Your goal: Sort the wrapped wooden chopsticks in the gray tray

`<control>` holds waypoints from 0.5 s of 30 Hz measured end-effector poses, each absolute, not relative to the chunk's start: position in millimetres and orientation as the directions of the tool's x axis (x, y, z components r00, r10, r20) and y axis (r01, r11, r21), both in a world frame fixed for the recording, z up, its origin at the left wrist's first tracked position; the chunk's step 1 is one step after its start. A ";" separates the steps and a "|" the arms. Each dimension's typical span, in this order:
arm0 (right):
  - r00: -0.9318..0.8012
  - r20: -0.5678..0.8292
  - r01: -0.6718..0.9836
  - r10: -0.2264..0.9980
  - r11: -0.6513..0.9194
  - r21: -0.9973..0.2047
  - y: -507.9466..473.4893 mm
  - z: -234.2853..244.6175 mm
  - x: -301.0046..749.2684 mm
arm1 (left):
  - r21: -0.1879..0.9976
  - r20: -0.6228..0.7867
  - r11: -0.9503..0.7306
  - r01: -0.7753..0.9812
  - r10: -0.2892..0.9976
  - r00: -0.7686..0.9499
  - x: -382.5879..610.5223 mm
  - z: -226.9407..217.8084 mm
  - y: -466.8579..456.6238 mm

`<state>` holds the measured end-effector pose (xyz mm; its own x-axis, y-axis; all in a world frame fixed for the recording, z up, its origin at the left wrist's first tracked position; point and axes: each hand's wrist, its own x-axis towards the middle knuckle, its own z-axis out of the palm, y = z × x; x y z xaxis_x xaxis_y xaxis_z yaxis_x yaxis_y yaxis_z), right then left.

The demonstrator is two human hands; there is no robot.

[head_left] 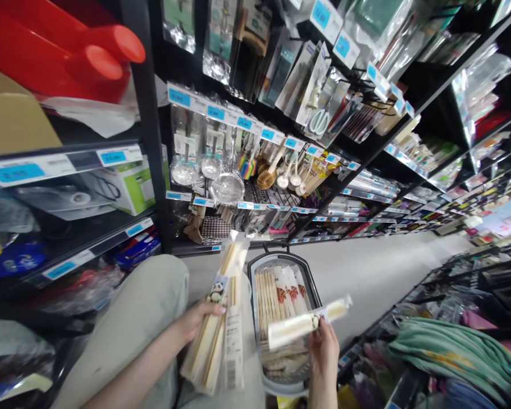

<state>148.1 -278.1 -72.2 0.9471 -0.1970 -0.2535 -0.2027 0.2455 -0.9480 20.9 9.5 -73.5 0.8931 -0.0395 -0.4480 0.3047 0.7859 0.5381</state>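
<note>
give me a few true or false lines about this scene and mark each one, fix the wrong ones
1. The left hand grips clear packs of sticks. True.
2. The right hand is empty. False: it holds a single pack.
3. The basket has packaged sticks in it. True.
4. The red items lie in the basket. False: they are on a shelf at the upper left of the picture.
5. A green cloth shows at the lower right of the picture. True.
</note>
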 end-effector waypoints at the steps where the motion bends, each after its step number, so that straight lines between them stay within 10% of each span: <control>1: 0.915 -0.257 -0.249 -0.312 0.066 -0.966 -292.8 -84.9 158.1 | 0.536 -0.447 0.787 0.304 -0.040 0.894 20.6 -73.3 10.6; 6: 0.881 -0.138 -0.460 -0.452 -0.755 -0.467 -344.3 -150.0 184.4 | 0.525 -0.453 0.791 0.315 -0.054 0.890 20.1 -75.2 11.0; 15: 0.821 -0.241 -0.559 -0.517 -0.813 -0.163 -331.6 -244.9 186.0 | 0.462 -0.586 0.783 0.416 -0.082 0.806 28.4 -84.1 6.3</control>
